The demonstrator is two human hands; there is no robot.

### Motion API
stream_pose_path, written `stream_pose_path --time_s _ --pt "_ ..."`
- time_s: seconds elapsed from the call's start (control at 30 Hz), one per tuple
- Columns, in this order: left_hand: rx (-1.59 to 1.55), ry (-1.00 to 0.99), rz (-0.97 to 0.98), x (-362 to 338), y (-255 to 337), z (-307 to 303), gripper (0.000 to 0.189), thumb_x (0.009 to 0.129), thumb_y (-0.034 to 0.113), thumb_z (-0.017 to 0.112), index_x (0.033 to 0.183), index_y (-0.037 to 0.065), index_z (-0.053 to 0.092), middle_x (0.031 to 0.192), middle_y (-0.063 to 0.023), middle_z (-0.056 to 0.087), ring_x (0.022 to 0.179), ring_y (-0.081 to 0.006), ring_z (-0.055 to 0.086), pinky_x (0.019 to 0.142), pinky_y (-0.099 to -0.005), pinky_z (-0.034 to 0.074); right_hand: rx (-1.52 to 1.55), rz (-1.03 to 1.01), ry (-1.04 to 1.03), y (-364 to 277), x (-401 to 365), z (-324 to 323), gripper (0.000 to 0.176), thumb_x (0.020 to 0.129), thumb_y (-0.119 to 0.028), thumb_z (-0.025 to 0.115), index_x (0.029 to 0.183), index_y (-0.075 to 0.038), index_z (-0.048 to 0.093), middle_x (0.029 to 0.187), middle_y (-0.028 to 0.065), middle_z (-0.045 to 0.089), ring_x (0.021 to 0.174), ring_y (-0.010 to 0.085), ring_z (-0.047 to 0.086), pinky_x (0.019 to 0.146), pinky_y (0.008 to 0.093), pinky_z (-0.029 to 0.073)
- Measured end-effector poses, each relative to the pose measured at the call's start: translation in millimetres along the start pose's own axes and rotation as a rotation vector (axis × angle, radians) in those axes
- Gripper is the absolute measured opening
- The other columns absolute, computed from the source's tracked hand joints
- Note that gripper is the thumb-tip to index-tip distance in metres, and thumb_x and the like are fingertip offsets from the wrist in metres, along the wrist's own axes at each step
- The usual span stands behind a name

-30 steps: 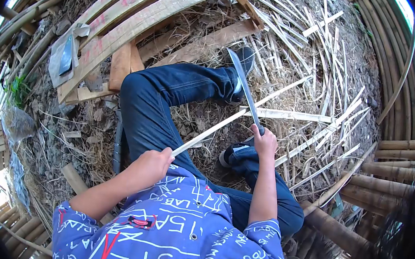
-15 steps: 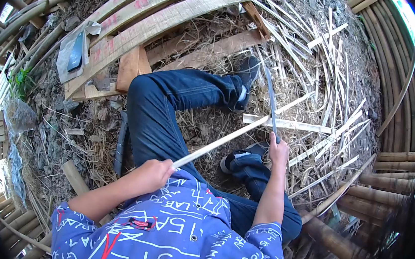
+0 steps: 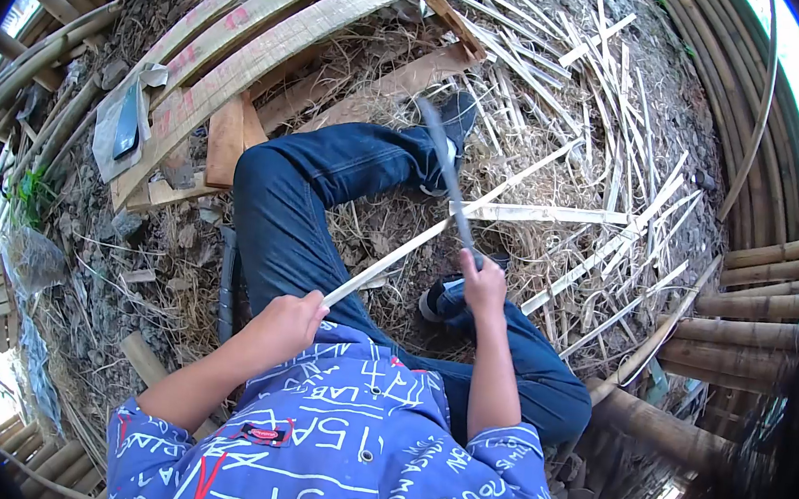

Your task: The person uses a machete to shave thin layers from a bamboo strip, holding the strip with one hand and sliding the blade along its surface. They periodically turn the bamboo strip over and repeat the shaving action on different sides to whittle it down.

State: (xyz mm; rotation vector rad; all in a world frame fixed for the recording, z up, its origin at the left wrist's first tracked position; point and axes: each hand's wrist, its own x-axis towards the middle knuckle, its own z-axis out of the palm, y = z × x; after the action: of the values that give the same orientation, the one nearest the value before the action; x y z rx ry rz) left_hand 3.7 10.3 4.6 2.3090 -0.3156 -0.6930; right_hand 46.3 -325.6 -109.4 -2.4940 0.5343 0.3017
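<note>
- Left hand (image 3: pixel 285 323), close to the chest, is closed in a fist around the near end of a bamboo strip (image 3: pixel 389 263).
- The strip's long axis runs from that grip up and to the right, over the knees and out above the litter; its far end lies well beyond both hands.
- Right hand (image 3: pixel 483 284) is clenched on the handle of a knife (image 3: pixel 442 162), just right of the strip and nearer its middle than the left hand is.
- The blurred blade slants up and left and crosses the strip; whether it touches it cannot be told.
- Jeans (image 3: pixel 309 193) and a shoe (image 3: pixel 456 115) lie beneath.
- Farther out: 3 curved planks (image 3: pixel 266 35), loose slats (image 3: pixel 604 221), stacked poles (image 3: pixel 764 256).
</note>
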Motion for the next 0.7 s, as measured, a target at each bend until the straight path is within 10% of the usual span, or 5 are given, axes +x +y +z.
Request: stream_pose_path --time_s 0.7 --pt "-0.047 -0.008 0.024 -36.7 5.9 -1.6 0.025 0.098 0.022 0.048 0.090 -0.001 0.054 0.072 -0.0278 0.061 0.072 -0.0477 0.060 0.063 -0.0534 0.047 -0.288 0.163 0.098 15.2 43.2 -45.1 0.082 0.084 -0.075 0.045 0.095 0.002 0.071 0.099 0.0285 0.067 0.100 0.0443 0.063 0.089 0.0513 0.048"
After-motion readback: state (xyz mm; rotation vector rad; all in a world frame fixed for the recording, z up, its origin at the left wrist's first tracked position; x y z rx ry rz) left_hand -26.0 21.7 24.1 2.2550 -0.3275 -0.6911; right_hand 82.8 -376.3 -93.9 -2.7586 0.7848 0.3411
